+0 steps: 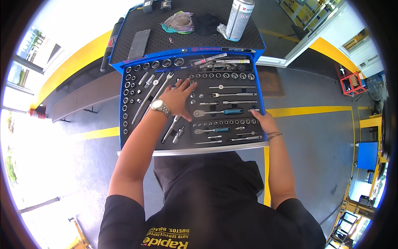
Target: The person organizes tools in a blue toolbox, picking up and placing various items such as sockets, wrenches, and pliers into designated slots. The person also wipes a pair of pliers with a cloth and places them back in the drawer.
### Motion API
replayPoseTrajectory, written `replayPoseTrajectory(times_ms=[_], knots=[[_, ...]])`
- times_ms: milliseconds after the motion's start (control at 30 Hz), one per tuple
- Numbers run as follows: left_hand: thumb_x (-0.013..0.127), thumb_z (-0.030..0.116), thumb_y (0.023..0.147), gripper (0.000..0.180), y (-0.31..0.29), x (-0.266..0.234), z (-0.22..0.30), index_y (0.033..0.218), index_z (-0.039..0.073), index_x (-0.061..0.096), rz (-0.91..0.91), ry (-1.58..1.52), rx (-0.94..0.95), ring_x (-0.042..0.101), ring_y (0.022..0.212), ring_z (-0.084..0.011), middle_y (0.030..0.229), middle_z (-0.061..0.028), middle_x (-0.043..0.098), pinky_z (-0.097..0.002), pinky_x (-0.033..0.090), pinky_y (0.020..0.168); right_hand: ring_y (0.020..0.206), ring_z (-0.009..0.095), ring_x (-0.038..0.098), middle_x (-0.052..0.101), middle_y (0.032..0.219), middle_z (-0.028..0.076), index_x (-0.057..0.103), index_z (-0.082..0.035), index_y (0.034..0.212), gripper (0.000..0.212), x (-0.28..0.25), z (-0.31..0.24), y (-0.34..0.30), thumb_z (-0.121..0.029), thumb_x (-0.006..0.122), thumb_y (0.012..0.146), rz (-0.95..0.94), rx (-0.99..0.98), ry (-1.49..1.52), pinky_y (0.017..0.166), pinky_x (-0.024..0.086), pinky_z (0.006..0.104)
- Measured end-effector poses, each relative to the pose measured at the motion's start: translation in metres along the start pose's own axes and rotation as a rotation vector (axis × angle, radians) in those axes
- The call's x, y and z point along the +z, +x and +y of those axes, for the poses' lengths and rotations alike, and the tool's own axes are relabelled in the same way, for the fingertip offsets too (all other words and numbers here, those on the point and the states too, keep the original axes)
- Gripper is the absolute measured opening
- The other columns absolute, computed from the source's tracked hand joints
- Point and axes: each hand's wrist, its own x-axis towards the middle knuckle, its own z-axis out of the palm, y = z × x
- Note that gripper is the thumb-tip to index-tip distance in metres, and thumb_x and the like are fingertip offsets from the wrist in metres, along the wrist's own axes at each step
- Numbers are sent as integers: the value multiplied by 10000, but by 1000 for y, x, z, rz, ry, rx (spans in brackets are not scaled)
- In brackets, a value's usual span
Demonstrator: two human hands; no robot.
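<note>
An open tool drawer holds a dark foam tray of chrome tools in front of me. My left hand is over its middle, open, fingers spread, holding nothing; its palm hides part of the foam. Beside it lie a long breaker bar, an extension bar and a universal joint. At the drawer's right side, the fingertips of my right hand close on a small chrome adapter. Left of that lie a large teal-handled ratchet and a smaller teal-handled ratchet. Rows of sockets fill the tray.
On the blue cabinet's perforated top are a phone, a crumpled cloth and a spray can. Left stands a long bench. A red cart is at the far right, past yellow floor lines.
</note>
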Motion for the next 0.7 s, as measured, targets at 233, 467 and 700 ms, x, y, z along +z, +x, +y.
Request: replayPoseTrajectory(times_ms=[233, 467, 700], knots=[[996, 588, 460, 1528, -29, 0, 27, 1681, 195, 165, -20, 23, -47, 177, 1585, -458, 1731, -217, 162, -600, 240, 1262, 993, 211, 732, 767, 1103, 137, 707, 27, 1234, 614, -1, -18, -5, -495, 779, 919, -11, 97, -76, 902, 554, 334], [977, 594, 518, 1464, -57, 17, 34, 1674, 185, 178, -37, 53, 37, 244, 1564, -461, 1720, -213, 204, -549, 334, 1237, 952, 242, 743, 775, 1063, 151, 722, 35, 1189, 635, 0, -3, -4, -526, 786, 899, 65, -69, -87, 878, 561, 361], [989, 478, 584, 1325, -70, 15, 59, 1652, 212, 251, -29, -14, -102, 298, 1548, -443, 1711, -190, 237, -572, 345, 1227, 1063, 361, 719, 729, 1168, 247, 660, 65, 1251, 734, 0, -2, -4, -564, 763, 887, 225, -53, -261, 943, 543, 428]])
